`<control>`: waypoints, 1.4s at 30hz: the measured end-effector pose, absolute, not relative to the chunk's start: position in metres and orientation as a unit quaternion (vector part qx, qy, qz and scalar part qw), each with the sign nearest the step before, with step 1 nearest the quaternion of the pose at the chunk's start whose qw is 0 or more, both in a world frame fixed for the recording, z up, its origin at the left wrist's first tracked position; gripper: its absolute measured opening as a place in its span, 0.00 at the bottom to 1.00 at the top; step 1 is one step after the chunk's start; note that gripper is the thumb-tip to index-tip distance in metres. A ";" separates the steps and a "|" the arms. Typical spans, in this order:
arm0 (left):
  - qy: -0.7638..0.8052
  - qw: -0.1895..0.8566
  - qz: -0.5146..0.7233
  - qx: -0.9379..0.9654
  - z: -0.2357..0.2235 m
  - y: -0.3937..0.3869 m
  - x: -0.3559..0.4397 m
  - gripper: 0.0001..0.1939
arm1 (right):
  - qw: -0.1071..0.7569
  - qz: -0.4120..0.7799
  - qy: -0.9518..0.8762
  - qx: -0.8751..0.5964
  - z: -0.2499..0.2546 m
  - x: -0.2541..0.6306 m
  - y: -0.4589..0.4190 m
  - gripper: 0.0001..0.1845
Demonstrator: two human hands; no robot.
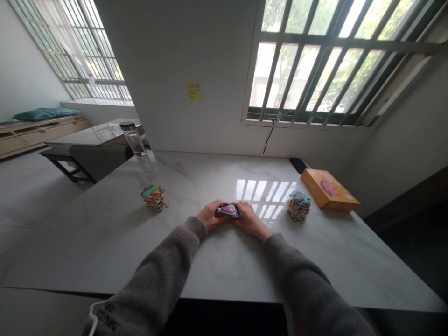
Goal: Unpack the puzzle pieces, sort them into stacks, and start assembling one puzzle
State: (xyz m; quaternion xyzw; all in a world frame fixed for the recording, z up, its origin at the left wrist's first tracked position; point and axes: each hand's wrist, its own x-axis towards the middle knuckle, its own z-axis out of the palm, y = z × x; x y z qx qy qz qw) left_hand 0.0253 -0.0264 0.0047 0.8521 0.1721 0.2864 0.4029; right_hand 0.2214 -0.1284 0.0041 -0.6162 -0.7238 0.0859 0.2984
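Note:
Both my hands meet around a small stack of puzzle pieces (228, 211) near the middle of the marble-patterned table (224, 261). My left hand (211, 214) grips its left side, with fingers curled over the far edge. On the opposite side my right hand (250, 218) is closed around the pieces. A purple and pink piece shows on top; the lower pieces are mostly hidden by my hands. To the left stands a separate stack of puzzle pieces (154, 198), slightly uneven. Another, taller stack of puzzle pieces (298, 206) is to my right.
An orange box (328, 190) lies at the right edge, with a black phone (297, 165) behind it. A clear bottle with a dark lid (134, 140) stands at the table's far left. A yellow note (195, 92) is stuck on the wall, near a barred window.

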 end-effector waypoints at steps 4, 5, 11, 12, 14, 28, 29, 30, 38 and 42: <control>0.173 0.345 0.273 0.881 0.005 -0.029 0.029 0.36 | 0.290 0.081 -0.717 -0.628 0.003 0.222 -0.127 0.27; 0.173 0.320 0.269 0.892 0.005 -0.030 0.029 0.37 | 0.288 0.080 -0.716 -0.630 0.003 0.222 -0.127 0.27; 0.165 0.272 0.258 0.912 0.005 -0.032 0.031 0.27 | 0.284 0.067 -0.721 -0.628 0.001 0.220 -0.131 0.31; 0.172 0.265 0.253 0.915 0.005 -0.032 0.031 0.30 | 0.282 0.063 -0.717 -0.634 0.001 0.220 -0.132 0.32; 0.191 0.246 0.234 0.921 0.004 -0.033 0.030 0.37 | 0.279 0.060 -0.709 -0.645 0.000 0.219 -0.133 0.34; 0.135 0.387 0.237 0.881 0.005 -0.037 0.027 0.31 | 0.405 0.158 -0.710 -0.554 0.013 0.224 -0.157 0.39; 0.132 0.398 0.240 0.875 0.005 -0.036 0.025 0.31 | 0.420 0.181 -0.703 -0.544 0.015 0.225 -0.159 0.38; 0.136 0.405 0.240 0.872 0.005 -0.037 0.024 0.30 | 0.436 0.212 -0.687 -0.541 0.017 0.226 -0.160 0.36; 0.130 0.383 0.242 0.882 0.006 -0.036 0.014 0.29 | 0.528 0.292 -0.545 -0.582 0.013 0.209 -0.151 0.22; 0.125 0.313 0.274 0.901 -0.003 -0.031 0.011 0.25 | 0.494 0.216 -0.605 -0.586 0.008 0.198 -0.152 0.24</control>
